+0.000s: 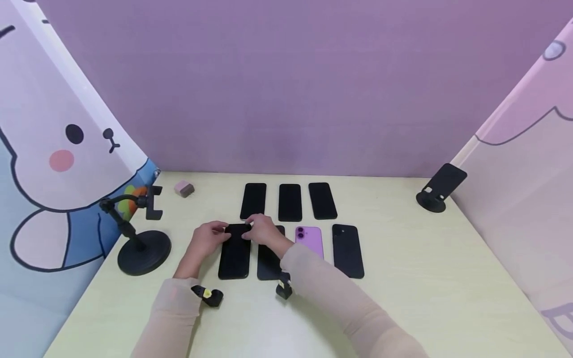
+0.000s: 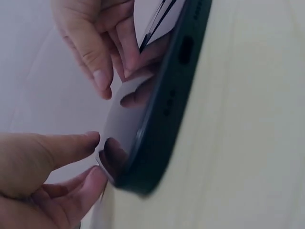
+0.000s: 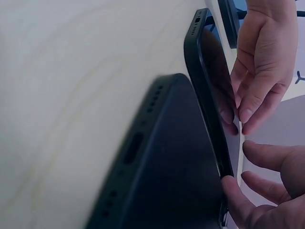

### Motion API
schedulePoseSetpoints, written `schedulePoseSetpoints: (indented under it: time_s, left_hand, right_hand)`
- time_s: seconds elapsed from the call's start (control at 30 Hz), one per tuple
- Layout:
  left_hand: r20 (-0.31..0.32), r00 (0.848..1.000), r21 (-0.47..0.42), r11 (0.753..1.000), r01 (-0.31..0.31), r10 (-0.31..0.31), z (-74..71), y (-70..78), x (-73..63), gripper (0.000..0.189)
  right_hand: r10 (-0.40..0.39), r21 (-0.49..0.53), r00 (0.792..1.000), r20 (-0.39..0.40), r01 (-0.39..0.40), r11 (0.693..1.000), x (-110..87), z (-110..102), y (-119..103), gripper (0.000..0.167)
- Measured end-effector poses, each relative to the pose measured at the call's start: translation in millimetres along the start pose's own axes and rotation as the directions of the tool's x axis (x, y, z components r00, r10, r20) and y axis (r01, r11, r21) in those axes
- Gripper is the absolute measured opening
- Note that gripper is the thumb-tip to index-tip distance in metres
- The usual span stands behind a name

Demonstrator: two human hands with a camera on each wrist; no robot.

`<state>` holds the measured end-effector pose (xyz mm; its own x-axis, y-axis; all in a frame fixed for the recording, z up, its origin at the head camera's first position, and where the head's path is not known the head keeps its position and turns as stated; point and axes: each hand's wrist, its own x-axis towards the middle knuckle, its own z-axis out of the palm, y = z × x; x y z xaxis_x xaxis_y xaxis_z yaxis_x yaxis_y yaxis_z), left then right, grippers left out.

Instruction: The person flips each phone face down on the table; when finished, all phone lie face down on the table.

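A black smartphone (image 1: 235, 258) lies screen up at the left end of the front row. My left hand (image 1: 207, 242) is at its upper left edge, a fingertip touching the side and the thumb over the glass. From the right, my right hand (image 1: 264, 231) reaches its upper right corner; in the right wrist view a fingertip of the right hand (image 3: 267, 191) touches the phone's long edge (image 3: 209, 109). Thumb and finger stand apart on each hand. Beside it, under my right wrist, lies a dark smartphone (image 1: 268, 263), partly hidden.
A purple phone (image 1: 311, 239) and a black phone (image 1: 348, 251) lie to the right, camera sides up. Behind are three black phones (image 1: 253, 199). A phone stand (image 1: 143, 253) is at left, a small pink-and-grey block (image 1: 184, 188) at back left, a phone on a stand (image 1: 443, 184) at back right.
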<state>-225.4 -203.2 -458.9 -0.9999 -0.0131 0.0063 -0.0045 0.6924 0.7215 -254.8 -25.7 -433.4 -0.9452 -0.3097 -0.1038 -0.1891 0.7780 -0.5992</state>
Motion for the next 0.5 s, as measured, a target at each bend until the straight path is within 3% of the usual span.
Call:
schedulePoseSetpoints:
  time_s: [0.5]
  left_hand:
    - [0.03, 1.0, -0.075, 0.997, 0.008, -0.006, -0.7, -12.7, 7.0, 0.036]
  right_hand:
    - [-0.072, -0.045, 0.993, -0.092, 0.069, 0.997, -0.1, 16, 3, 0.034]
